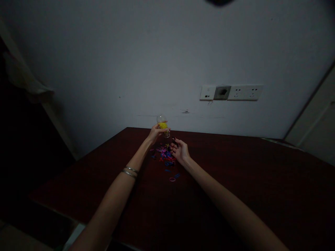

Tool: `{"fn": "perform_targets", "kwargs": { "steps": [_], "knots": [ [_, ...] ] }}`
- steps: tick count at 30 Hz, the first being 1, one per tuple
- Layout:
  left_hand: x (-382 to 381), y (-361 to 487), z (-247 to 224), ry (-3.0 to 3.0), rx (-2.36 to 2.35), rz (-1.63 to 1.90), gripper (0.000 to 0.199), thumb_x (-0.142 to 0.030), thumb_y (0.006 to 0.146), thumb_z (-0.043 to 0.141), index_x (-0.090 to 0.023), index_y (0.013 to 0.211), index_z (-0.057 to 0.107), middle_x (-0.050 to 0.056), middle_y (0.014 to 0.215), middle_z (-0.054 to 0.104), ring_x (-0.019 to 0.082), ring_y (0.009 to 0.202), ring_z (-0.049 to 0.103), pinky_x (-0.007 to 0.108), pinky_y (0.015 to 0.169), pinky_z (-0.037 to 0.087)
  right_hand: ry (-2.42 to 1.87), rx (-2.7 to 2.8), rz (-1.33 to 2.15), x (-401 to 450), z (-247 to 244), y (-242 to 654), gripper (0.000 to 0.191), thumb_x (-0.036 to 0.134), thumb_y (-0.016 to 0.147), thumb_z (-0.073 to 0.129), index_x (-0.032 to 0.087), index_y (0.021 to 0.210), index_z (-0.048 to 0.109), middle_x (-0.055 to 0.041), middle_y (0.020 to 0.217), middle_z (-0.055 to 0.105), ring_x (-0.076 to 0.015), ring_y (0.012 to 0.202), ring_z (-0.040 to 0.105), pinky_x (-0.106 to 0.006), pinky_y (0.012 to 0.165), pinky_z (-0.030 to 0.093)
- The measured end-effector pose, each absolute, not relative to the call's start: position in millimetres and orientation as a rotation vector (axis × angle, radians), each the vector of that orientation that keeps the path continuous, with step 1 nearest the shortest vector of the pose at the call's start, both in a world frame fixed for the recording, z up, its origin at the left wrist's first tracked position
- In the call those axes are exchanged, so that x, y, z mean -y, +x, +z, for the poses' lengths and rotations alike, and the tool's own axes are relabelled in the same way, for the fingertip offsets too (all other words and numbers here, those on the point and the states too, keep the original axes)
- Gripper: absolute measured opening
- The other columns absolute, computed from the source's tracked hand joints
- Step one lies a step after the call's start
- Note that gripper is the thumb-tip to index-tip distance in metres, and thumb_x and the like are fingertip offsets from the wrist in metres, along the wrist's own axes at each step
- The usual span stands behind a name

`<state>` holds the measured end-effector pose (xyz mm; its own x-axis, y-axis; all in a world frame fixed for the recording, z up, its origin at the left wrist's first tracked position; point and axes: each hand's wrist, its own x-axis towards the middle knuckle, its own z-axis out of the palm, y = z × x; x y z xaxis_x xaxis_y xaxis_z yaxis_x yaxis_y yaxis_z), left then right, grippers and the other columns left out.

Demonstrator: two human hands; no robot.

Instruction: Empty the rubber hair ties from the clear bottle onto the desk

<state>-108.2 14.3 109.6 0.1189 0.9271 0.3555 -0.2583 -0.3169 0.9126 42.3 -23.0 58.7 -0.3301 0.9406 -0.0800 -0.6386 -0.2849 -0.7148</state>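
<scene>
My left hand (156, 132) grips a small clear container (161, 119) with a yellow band or yellow contents, holding it tilted above the far part of the table. Just right of it, my right hand (180, 150) is turned partly palm up, its fingers curled in. Dark hair ties (175, 142) hang at its thumb and fingertips. Beneath and between the hands lies a loose pile of small elastic hair ties (165, 153) in pink, blue, red and purple. A pink hair tie (172, 179) and a few blue ones (177, 175) lie apart, nearer to me.
The dark red table (235, 167) reaches back to a pale wall (131, 69). Wall sockets (244, 92) sit above its right side. A white cloth (26, 78) hangs at the far left, and a pale door or panel (316, 118) stands at the right.
</scene>
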Motion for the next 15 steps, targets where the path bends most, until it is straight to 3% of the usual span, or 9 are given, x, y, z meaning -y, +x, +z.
{"fn": "perform_targets", "kwargs": {
  "steps": [7, 11, 15],
  "knots": [
    [-22, -116, 110, 1.715, -1.025, 1.318, 0.056, -0.020, 0.056, 0.073, -0.012, 0.109, 0.056, 0.007, 0.082, 0.065, 0.015, 0.072, 0.059, 0.027, 0.067, 0.045, -0.779, 0.851, 1.781, 12, 53, 45, 0.016, 0.035, 0.076, 0.049, 0.019, 0.072, 0.050, 0.0025, 0.057, 0.055, -0.0085, 0.043, 0.050, -0.019, 0.040, 0.037],
    [-23, -115, 102, 1.911, -1.145, 1.209, 0.040, -0.028, 0.058, 0.072, -0.012, 0.093, 0.061, 0.007, 0.083, 0.064, 0.014, 0.070, 0.057, 0.025, 0.064, 0.044, -0.876, 1.101, 1.639, 7, 48, 45, 0.012, 0.028, 0.069, 0.058, 0.019, 0.066, 0.052, 0.0031, 0.055, 0.056, -0.0093, 0.044, 0.053, -0.020, 0.042, 0.041],
    [-24, -113, 95, 1.866, -1.179, 1.289, 0.038, -0.031, 0.058, 0.071, -0.012, 0.088, 0.059, 0.005, 0.078, 0.063, 0.013, 0.066, 0.057, 0.024, 0.061, 0.044, -0.947, 1.388, 1.475, 4, 44, 45, 0.013, 0.027, 0.067, 0.061, 0.016, 0.058, 0.058, 0.0019, 0.049, 0.058, -0.0092, 0.042, 0.051, -0.019, 0.039, 0.039]
  ]
}}
